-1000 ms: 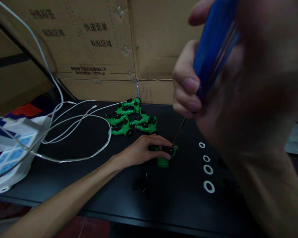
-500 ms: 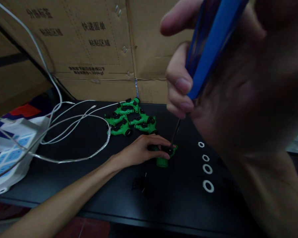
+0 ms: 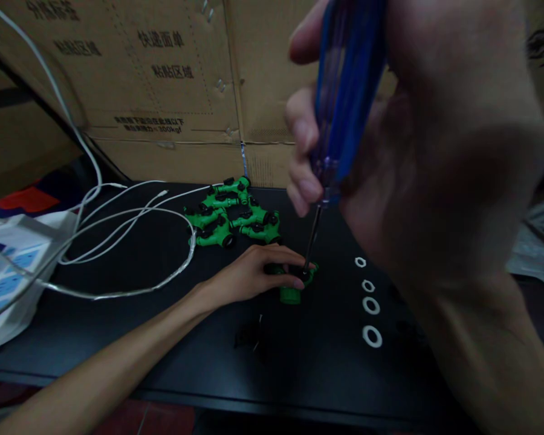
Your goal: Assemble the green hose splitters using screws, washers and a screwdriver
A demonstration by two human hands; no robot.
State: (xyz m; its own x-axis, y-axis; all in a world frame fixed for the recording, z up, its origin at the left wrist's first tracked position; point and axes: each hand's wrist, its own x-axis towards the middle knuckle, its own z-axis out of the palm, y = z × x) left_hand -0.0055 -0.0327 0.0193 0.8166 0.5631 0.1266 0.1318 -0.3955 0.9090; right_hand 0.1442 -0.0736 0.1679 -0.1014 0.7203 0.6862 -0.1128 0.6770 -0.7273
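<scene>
My right hand is closed around the blue handle of a screwdriver, close to the camera. The dark shaft slants down, and its tip meets a green plastic hose splitter on the black table. My left hand grips that splitter, thumb on the near side and fingers on the far side, holding it against the tabletop. Part of the splitter is hidden under these fingers. To the right lie several white ring washers in a row.
Several green splitters with black parts lie grouped behind my left hand. White cables loop over the left side beside a white power strip. Small dark parts lie near the front. Cardboard stands along the back.
The screwdriver handle has turned and become more upright in my right hand, whose palm has rotated. My left hand keeps its hold on the splitter. The whole view has shifted slightly.
</scene>
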